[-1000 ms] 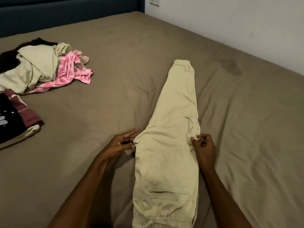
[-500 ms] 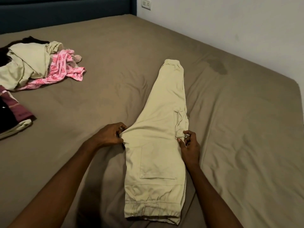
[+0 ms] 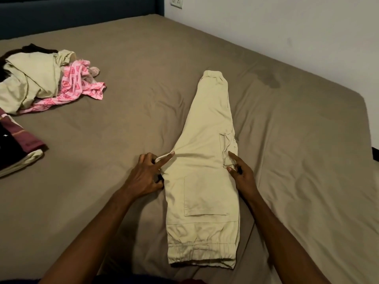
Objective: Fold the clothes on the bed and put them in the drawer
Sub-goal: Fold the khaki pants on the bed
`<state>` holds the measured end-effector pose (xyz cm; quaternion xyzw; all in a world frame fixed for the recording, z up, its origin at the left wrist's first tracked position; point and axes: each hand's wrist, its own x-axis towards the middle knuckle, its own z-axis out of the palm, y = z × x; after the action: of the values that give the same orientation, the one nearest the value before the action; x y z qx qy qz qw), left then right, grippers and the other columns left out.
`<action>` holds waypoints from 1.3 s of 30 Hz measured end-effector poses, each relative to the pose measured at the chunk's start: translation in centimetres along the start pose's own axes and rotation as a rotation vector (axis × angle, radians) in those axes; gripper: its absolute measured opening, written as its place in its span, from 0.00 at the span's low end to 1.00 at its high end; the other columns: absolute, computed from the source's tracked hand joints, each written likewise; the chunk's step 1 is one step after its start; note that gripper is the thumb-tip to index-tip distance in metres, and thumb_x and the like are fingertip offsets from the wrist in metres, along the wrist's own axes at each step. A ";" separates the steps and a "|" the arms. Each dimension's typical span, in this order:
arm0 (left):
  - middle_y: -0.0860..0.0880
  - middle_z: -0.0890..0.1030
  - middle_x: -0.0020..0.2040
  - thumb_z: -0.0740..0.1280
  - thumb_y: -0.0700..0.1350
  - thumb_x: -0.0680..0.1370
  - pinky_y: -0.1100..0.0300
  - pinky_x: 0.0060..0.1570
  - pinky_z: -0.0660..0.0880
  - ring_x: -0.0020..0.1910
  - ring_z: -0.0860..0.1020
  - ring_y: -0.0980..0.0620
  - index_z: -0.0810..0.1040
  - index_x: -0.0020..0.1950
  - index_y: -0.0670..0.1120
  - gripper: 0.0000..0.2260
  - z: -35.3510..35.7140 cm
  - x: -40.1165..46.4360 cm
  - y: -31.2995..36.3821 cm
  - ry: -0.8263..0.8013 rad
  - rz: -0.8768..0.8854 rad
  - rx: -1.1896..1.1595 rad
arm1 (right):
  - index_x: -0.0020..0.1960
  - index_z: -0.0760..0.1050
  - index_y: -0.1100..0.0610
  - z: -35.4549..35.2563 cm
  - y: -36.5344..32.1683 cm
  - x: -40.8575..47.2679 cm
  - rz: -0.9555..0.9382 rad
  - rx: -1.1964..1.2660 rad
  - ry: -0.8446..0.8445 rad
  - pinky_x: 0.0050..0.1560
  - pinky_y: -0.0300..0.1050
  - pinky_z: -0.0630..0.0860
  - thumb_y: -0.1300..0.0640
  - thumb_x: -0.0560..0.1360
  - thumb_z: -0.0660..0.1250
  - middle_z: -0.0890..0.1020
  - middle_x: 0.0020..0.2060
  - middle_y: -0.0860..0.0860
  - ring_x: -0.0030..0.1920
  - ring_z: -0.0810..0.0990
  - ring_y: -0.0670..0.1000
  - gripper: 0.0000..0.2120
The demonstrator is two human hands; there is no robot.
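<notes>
Beige cargo trousers (image 3: 205,160) lie folded lengthwise on the brown bed sheet (image 3: 133,111), waistband near me and cuff pointing away. My left hand (image 3: 146,175) holds the left edge at the crotch point. Its index finger is stretched out under the fabric tip and its other fingers are curled. At the right edge my right hand (image 3: 241,173) pinches the fabric beside the side pocket, thumb on top and index finger pointing along the cloth. No drawer is in view.
A heap of unfolded clothes, pale green (image 3: 30,78) and pink patterned (image 3: 78,85), lies at the far left. A folded stack with a maroon and black garment (image 3: 18,146) sits at the left edge. A white wall (image 3: 287,23) runs along the bed's right side.
Both hands stay at the trousers' mid edges. Each index finger has straightened onto the fabric. My view has tilted down, so more of the waistband end shows.
</notes>
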<state>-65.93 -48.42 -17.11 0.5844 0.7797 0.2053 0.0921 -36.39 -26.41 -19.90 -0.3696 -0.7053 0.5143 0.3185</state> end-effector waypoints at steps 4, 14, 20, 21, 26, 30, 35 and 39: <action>0.46 0.68 0.66 0.70 0.58 0.70 0.44 0.62 0.72 0.66 0.67 0.41 0.62 0.80 0.64 0.38 -0.1 -1.7 -0.6 0.144 0.098 0.099 | 0.74 0.74 0.46 -1.8 -1.8 -1.8 0.044 -0.145 -0.109 0.74 0.51 0.70 0.72 0.80 0.62 0.78 0.57 0.52 0.62 0.78 0.49 0.29; 0.47 0.51 0.84 0.63 0.64 0.78 0.45 0.76 0.59 0.83 0.50 0.46 0.53 0.82 0.63 0.35 2.0 -5.2 3.7 -0.045 0.450 0.144 | 0.76 0.72 0.42 -3.9 -3.3 -11.0 -0.123 -0.367 -0.277 0.74 0.35 0.63 0.51 0.71 0.80 0.49 0.82 0.42 0.81 0.55 0.42 0.35; 0.49 0.51 0.84 0.59 0.68 0.80 0.47 0.79 0.54 0.83 0.51 0.48 0.48 0.84 0.58 0.37 1.8 -6.3 3.1 -0.076 0.494 0.254 | 0.77 0.69 0.38 -3.6 -2.9 -11.1 -0.442 -0.752 -0.286 0.75 0.58 0.60 0.39 0.76 0.71 0.50 0.84 0.52 0.83 0.53 0.55 0.30; 0.48 0.53 0.84 0.58 0.67 0.81 0.46 0.79 0.54 0.83 0.52 0.48 0.50 0.84 0.58 0.34 2.0 -6.4 3.0 -0.070 0.504 0.266 | 0.76 0.69 0.37 -3.6 -2.8 -10.8 -0.435 -0.768 -0.308 0.75 0.58 0.59 0.38 0.77 0.71 0.51 0.84 0.52 0.83 0.53 0.55 0.29; 0.54 0.77 0.68 0.57 0.57 0.83 0.51 0.78 0.57 0.70 0.73 0.56 0.72 0.74 0.52 0.21 0.9 -4.4 4.1 0.084 0.420 -0.137 | 0.66 0.81 0.41 -4.5 -4.5 -6.8 -0.353 -0.480 -0.374 0.74 0.50 0.67 0.46 0.78 0.67 0.75 0.73 0.46 0.76 0.70 0.50 0.16; 0.50 0.84 0.45 0.55 0.65 0.81 0.49 0.46 0.75 0.45 0.82 0.49 0.81 0.51 0.51 0.22 -3.8 2.6 7.5 0.206 0.065 -0.393 | 0.48 0.84 0.30 -3.4 -12.4 -1.2 -0.162 0.002 -0.167 0.48 0.31 0.78 0.57 0.78 0.71 0.85 0.43 0.31 0.47 0.83 0.34 0.18; 0.52 0.87 0.48 0.73 0.71 0.68 0.49 0.57 0.80 0.49 0.84 0.52 0.84 0.52 0.47 0.30 -6.4 15.3 8.0 0.072 -0.443 -1.101 | 0.48 0.84 0.57 -2.7 -12.4 11.6 0.357 0.074 0.073 0.40 0.46 0.75 0.38 0.76 0.72 0.86 0.35 0.50 0.39 0.83 0.55 0.21; 0.49 0.87 0.47 0.81 0.54 0.69 0.56 0.45 0.82 0.46 0.85 0.50 0.84 0.55 0.43 0.21 -3.0 15.9 3.2 -0.142 -0.579 -0.903 | 0.58 0.82 0.64 -1.5 -7.3 12.8 0.581 0.074 0.014 0.40 0.45 0.80 0.47 0.72 0.79 0.87 0.42 0.55 0.42 0.87 0.55 0.23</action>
<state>-69.07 -33.18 -11.51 0.2603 0.7348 0.4462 0.4396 -43.28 -16.26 -11.60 -0.5477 -0.5486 0.6066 0.1762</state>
